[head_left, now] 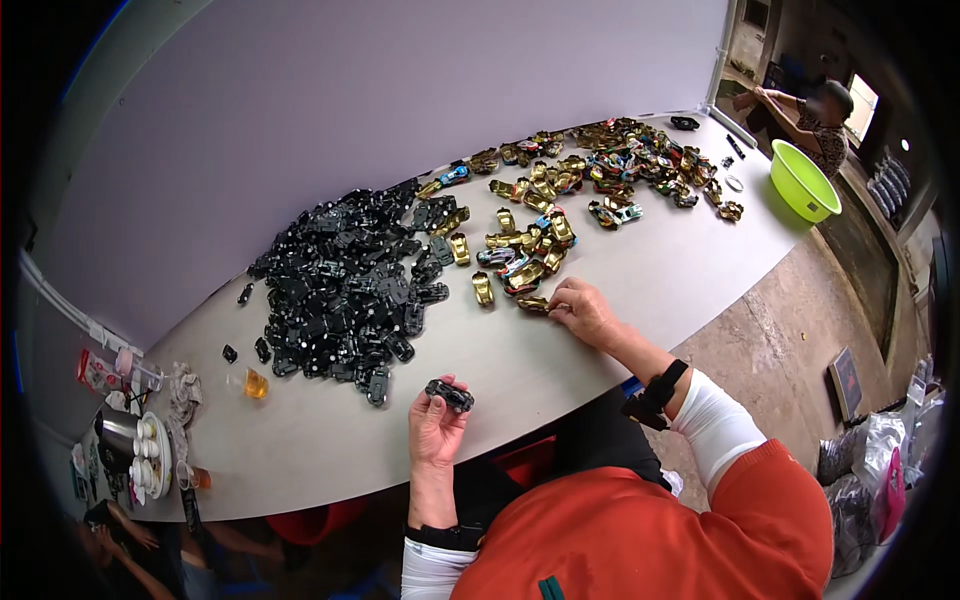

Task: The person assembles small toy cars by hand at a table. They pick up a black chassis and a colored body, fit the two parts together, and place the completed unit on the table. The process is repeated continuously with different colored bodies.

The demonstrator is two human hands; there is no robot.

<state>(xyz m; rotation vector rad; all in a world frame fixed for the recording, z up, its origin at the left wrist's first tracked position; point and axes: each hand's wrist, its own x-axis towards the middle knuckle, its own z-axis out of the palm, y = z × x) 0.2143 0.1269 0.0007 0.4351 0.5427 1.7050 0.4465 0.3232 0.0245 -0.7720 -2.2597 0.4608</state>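
Note:
In my left hand a black toy car chassis lies between thumb and fingers, just above the table's near side. My right hand reaches across to the middle of the table, its fingers closed on the end of a gold toy car body. That body lies at the near edge of a cluster of gold and coloured toy car bodies. Left of the cluster, a large heap of black chassis spreads along the wall side.
More car bodies are piled at the far right, near a green basin. An amber drink in a cup, a cloth and a tray of small white cups stand at the left. Another person sits beyond the table.

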